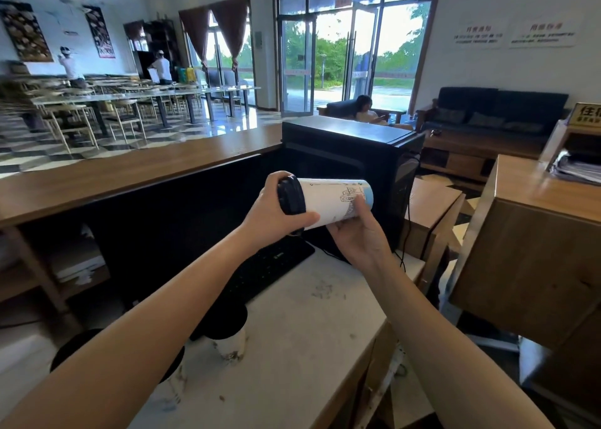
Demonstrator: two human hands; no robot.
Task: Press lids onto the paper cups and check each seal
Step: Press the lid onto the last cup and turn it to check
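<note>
Nearest you, your two bare forearms reach forward over the white marble-look countertop (302,340). Under your left forearm stand two more paper cups with black lids already on: one lidded cup (229,337) upright near the middle of the counter, and a second lidded cup (172,363) closer to you, mostly hidden by your arm. The counter surface around them is scuffed and speckled.

Just beyond the cups, a black keyboard (266,266) lies on the counter.

Above it, held in the air, is the paper cup (331,197) you are working on, white with a line drawing and a pale blue band near its base, tipped over onto its side so the base points right. Its black lid (290,194) sits on the mouth at the left end. Your left hand (270,210) is wrapped around the lid end, thumb along the underside, clamped on the lid and rim. Your right hand (361,233) grips the cup body from below, fingers closed against the printed wall (both hands are firmly on it).

Behind the cup stands a black computer tower (351,148), with a wooden bar ledge (130,175) running left. Farther off are dining tables and chairs, glass doors (328,57), and a dark sofa (497,109).
</note>
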